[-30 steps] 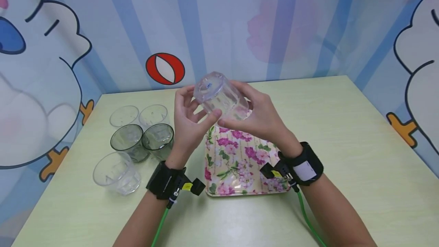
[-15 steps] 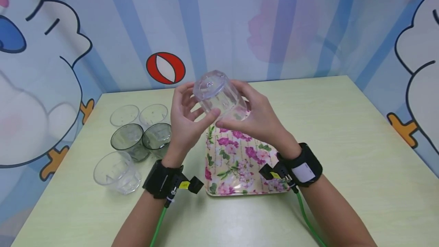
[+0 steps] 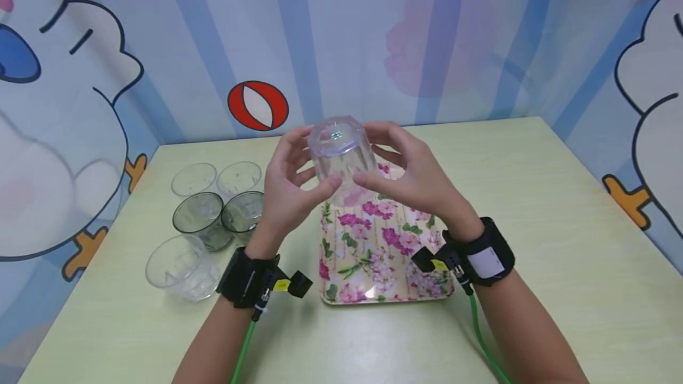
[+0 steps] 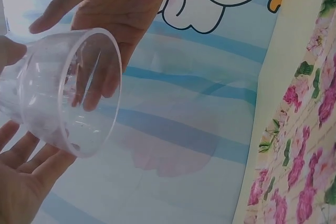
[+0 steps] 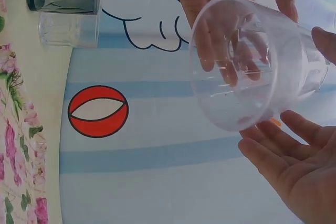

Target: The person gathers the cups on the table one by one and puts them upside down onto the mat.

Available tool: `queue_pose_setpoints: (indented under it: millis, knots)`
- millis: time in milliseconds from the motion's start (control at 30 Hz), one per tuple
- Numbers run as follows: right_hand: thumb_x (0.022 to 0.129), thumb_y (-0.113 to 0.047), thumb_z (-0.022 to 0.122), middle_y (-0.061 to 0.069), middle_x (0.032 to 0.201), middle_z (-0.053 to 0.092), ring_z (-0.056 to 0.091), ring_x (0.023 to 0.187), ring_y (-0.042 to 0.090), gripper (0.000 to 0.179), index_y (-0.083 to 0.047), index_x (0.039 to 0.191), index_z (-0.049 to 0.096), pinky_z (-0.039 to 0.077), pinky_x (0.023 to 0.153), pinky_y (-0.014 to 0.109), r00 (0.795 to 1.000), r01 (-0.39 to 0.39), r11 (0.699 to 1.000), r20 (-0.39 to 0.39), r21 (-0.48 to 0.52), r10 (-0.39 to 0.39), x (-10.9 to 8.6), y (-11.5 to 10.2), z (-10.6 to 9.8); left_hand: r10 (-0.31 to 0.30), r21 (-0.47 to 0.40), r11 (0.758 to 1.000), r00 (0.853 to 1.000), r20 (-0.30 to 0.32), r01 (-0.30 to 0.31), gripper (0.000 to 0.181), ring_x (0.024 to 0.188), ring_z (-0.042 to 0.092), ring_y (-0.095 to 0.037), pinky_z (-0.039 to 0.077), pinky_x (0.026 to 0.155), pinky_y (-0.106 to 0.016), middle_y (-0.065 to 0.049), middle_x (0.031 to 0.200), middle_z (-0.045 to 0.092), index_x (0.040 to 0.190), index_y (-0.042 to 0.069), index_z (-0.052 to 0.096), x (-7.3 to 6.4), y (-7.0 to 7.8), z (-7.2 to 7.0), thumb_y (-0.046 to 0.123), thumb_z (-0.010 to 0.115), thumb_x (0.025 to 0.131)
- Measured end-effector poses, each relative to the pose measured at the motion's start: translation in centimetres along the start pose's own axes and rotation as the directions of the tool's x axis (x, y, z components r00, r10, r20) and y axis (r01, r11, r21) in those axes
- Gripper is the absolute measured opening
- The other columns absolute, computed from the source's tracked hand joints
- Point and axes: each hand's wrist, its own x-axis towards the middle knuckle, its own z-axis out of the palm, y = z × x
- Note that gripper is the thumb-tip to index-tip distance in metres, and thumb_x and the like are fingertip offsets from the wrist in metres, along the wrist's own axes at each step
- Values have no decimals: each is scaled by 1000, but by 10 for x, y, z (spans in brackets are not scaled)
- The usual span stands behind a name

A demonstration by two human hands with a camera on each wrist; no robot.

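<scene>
Both hands hold a clear, faceted drinking glass (image 3: pixel 344 162) upside down above the tray, its thick base upward. The left hand (image 3: pixel 293 185) has fingers and thumb round its left side. Opposite it, the right hand (image 3: pixel 418 173) holds the right side, thumb at the front. In the left wrist view, the glass's (image 4: pixel 68 95) open mouth faces the tray side, and the right hand's (image 4: pixel 118 17) fingers show through the wall. The right wrist view shows the glass (image 5: pixel 247 72) with the left hand (image 5: pixel 210 3) behind it and the right hand (image 5: pixel 299 166) below.
A floral tray (image 3: pixel 368 253) lies on the pale table (image 3: pixel 560 242). To its left stand two smoky glasses (image 3: pixel 198 224), a clear glass (image 3: pixel 184 268) in front, and two clear glasses (image 3: pixel 193 181) behind. A printed backdrop (image 3: pixel 363 34) borders the table.
The glass has turned from leaning left to nearly straight upside down, with its base shifted slightly right. The right hand and wrist have moved slightly right.
</scene>
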Motion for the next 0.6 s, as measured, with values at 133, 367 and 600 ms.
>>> queue_pose_setpoints:
  millis: [133, 367, 600]
  knots:
    - [83, -21, 75, 11, 141, 50, 50, 133, 23, 69, -6, 141, 42, 44, 111, 35, 1000, 4, 1000, 8, 17, -4, 0, 0, -5, -31, 70, 997, 998, 55, 28, 69, 121, 58, -24, 54, 100, -38, -13, 134, 54, 139, 9, 41, 0, 1, 0, 2, 70, 77]
    - [83, -15, 74, 13, 137, 54, 54, 128, 24, 67, -5, 141, 42, 49, 107, 38, 1000, 7, 1000, 26, 3, -7, 0, -1, -7, -54, 98, 994, 992, 111, 43, 71, 124, 57, -27, 53, 100, -41, -12, 138, 50, 141, 9, 40, 0, 1, 2, 1, 71, 77]
    - [81, -12, 75, 13, 131, 57, 58, 121, 23, 64, -5, 138, 46, 53, 101, 35, 1000, 3, 1000, 16, -2, -3, -2, -1, -6, -66, 91, 994, 990, 127, 55, 72, 126, 56, -27, 53, 101, -40, -11, 139, 49, 142, 10, 40, -1, 1, 2, 2, 71, 78]
